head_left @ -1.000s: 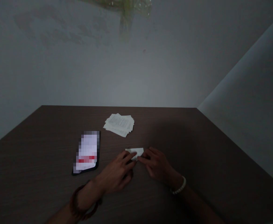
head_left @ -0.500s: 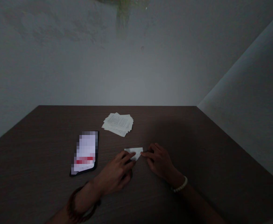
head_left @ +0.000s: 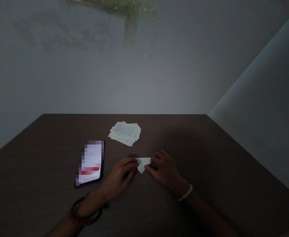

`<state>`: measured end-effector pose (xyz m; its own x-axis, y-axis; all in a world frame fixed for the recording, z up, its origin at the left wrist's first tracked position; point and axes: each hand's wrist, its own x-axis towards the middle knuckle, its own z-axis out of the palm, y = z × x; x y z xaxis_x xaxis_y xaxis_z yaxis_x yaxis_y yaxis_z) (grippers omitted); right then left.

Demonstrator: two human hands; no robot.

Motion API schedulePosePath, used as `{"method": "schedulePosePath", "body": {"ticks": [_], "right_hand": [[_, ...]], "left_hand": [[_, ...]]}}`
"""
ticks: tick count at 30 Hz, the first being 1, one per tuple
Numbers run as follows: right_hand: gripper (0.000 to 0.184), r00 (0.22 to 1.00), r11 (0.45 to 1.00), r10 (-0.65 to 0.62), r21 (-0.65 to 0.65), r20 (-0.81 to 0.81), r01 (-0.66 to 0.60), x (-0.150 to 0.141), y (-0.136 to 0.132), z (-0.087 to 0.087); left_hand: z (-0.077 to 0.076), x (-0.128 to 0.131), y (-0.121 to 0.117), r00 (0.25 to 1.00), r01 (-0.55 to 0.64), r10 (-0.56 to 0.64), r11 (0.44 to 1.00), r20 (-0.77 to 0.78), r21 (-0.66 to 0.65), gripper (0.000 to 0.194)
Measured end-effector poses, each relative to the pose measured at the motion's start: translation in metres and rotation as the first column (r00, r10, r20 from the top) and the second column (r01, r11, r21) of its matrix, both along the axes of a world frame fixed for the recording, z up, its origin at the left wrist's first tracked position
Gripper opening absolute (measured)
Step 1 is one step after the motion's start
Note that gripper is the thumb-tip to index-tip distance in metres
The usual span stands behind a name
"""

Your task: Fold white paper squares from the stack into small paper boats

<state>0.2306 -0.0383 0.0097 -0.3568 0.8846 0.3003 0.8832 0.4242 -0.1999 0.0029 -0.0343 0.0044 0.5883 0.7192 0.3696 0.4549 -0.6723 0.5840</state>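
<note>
Between the left hand (head_left: 121,176) and the right hand (head_left: 165,169), low over the table (head_left: 184,141): a small white paper (head_left: 143,162), folded to a triangle, with straight edge away from the wearer and point toward the wearer. At the paper's left corner, left fingertips and thumb, drawn close together. At its right corner and right slant, right fingertips and thumb, curled inward. For both hands, impossible to tell: clamped on the paper or merely resting against it. On the paper's middle, faint creases or lines.

Beyond the paper and a little to the left, a fanned pile of printed sheets (head_left: 125,133). Left of the left hand, well apart from the paper, a lit phone (head_left: 91,161), blurred on screen. Around the left wrist, a dark red bracelet (head_left: 85,220); around the right, pale beads (head_left: 186,194).
</note>
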Motion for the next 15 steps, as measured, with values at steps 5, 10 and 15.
{"method": "schedulePosePath", "body": {"ticks": [5, 10, 15], "right_hand": [[0.02, 0.999, 0.999, 0.007, -0.05, -0.035, -0.009, -0.0039, 0.0049, 0.0039], [0.025, 0.992, 0.995, 0.057, -0.073, -0.11, -0.066, -0.0055, 0.0037, 0.004], [0.023, 0.978, 0.987, 0.12, -0.088, -0.173, -0.137, -0.0058, 0.0003, 0.0037]], "left_hand": [[-0.0046, 0.0036, 0.0047, 0.995, -0.086, 0.089, 0.993, -0.039, 0.087, 0.02], [-0.0072, 0.0038, 0.0049, 0.98, -0.135, 0.153, 0.98, -0.123, 0.146, 0.019], [-0.0049, 0.0032, 0.0021, 0.975, -0.101, 0.13, 0.982, -0.183, 0.159, 0.022]]}}
